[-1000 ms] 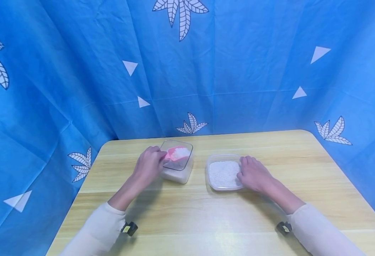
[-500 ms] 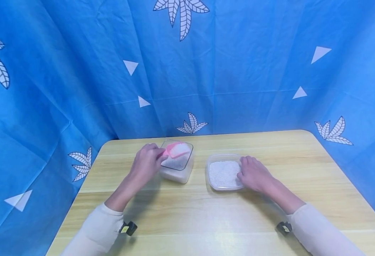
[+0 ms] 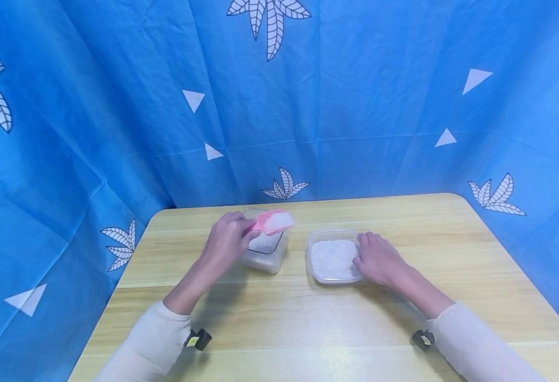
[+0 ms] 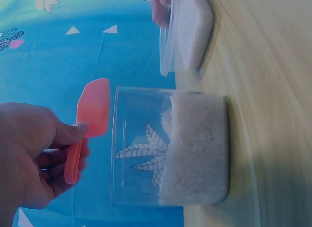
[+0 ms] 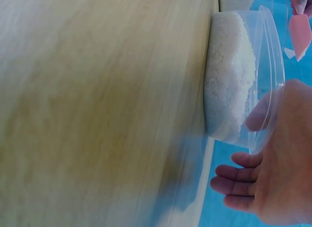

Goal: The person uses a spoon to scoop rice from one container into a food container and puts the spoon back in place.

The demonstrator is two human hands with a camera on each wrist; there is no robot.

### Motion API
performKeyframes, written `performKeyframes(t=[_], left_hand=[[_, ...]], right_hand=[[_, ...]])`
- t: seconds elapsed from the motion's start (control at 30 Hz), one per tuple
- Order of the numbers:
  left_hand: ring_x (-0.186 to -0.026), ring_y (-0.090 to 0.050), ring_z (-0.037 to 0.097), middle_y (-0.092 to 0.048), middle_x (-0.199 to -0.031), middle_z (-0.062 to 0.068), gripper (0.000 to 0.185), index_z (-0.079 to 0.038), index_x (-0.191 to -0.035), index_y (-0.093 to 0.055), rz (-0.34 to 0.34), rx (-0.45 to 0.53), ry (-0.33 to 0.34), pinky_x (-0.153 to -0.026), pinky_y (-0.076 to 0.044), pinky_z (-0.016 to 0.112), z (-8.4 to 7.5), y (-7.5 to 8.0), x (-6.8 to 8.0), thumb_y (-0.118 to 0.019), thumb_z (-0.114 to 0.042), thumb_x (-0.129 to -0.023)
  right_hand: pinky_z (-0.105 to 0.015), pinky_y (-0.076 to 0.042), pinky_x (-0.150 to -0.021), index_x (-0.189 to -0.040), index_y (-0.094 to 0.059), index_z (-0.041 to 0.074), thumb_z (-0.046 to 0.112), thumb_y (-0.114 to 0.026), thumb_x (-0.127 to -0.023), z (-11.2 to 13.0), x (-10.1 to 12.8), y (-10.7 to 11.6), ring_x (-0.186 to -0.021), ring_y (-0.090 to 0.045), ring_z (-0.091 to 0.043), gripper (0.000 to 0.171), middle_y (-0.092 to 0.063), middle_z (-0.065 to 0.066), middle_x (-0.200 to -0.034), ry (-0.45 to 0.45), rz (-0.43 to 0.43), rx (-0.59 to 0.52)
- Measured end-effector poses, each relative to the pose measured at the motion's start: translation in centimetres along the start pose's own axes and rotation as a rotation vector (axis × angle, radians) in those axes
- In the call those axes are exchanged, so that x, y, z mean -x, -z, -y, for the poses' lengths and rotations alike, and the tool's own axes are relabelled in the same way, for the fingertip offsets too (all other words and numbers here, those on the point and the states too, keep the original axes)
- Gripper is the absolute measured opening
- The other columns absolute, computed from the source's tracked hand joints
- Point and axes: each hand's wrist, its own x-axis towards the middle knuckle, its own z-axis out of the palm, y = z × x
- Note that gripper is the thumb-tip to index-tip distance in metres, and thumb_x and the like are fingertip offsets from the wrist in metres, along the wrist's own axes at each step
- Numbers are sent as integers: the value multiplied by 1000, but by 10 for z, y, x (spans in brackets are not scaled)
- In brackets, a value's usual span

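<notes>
We are mid-transfer: our left hand point(image 3: 224, 245) pinches the pink scoop point(image 3: 272, 222), heaped with white grains, above the tall tub point(image 3: 266, 253) toward the table's far edge. Our right hand point(image 3: 378, 260), fingers relaxed, steadies the shallow tub point(image 3: 333, 259). Next, we judge, carry it level across.

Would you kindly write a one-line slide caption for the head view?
Left hand lifts a pink scoop of white grains above the tall container; right hand holds the shallow container.
</notes>
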Motion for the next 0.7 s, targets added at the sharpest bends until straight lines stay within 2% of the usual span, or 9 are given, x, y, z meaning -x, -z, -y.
performKeyframes(t=[0.2,0.7], left_hand=[[-83,-60,22,-74,-92,9,29,-5,-114,-80,3,16,6,-70,-52,30,-7,-1,-1,-84,-16,-87],[-86,-60,20,-73,-93,7,30,-6,-113,-80,14,23,-76,-74,-54,30,-27,-10,-7,-86,-14,-85]], right_hand=[[-59,-45,-108,-138,-45,-18,23,-49,-98,2,1,1,-121,-55,-47,57,-56,-35,-132,-2,-7,-6],[-61,-45,-108,-141,-43,-18,25,-49,-99,-1,1,-2,-123,-54,-48,60,-55,-35,-133,-15,-5,-8]])
